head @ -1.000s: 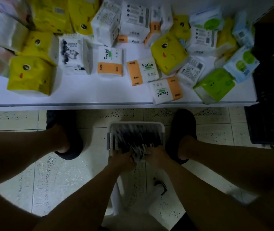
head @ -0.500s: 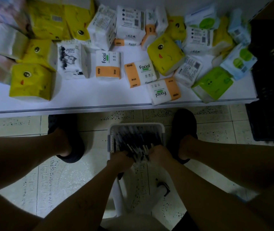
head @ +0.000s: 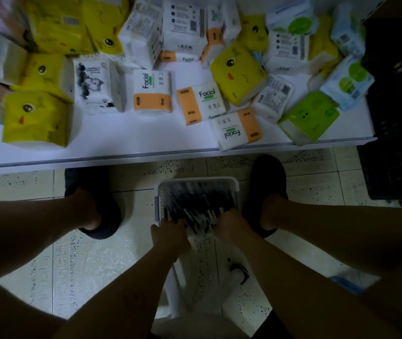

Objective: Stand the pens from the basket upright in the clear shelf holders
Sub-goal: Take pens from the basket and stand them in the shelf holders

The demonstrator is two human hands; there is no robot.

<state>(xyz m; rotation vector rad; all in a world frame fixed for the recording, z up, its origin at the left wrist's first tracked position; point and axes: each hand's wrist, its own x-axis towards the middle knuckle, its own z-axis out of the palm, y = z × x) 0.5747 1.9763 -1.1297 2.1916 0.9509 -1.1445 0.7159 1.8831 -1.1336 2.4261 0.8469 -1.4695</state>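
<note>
**Both hands down in the pen basket**

Beyond the basket a white shelf board runs the full width of the view. Packs of facial tissue in yellow, orange-and-white and green wrappers are scattered over it. Speckled floor tiles lie below and around the basket, and stacked black crates stand well off to its right.

Two bare forearms reach forward and down to the basket's near end, the left forearm from the lower left and the right forearm from the lower right. A dark slipper is planted to the basket's left and another just beside its right wall.

The basket is pale, rectangular and slotted. It is full of dark pens lying lengthwise in a heap.

The left hand is at the near left corner, knuckles up, fingers bent down onto the pens. The right hand is at the near right corner, posed alike. A few pens fan out between the two hands. The dim, blurred view does not show whether either hand is closed round any pens.
</note>
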